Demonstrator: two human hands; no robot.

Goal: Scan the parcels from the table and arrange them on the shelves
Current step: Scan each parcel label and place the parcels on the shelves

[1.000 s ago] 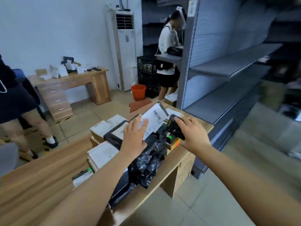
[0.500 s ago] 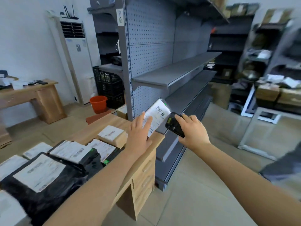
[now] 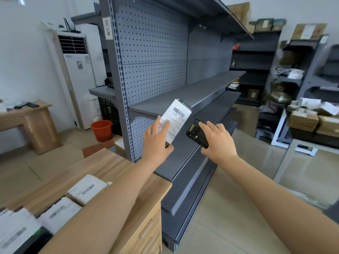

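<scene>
My left hand holds a flat parcel upright, its white barcode label facing me, in front of the grey shelving unit. My right hand grips a black handheld scanner just right of the parcel, its head turned toward the label. More parcels with white labels lie on the wooden table at lower left, under my left forearm. The grey shelves in front of me hold nothing.
An orange bucket stands on the floor left of the shelving, near a white standing air conditioner. A wooden desk sits at far left. Racks with cardboard boxes and parcels fill the right background.
My view has swung right from the table to the shelving. Both hands, with parcel and scanner, have lifted away from the table toward the shelves. The other people have left the view.
</scene>
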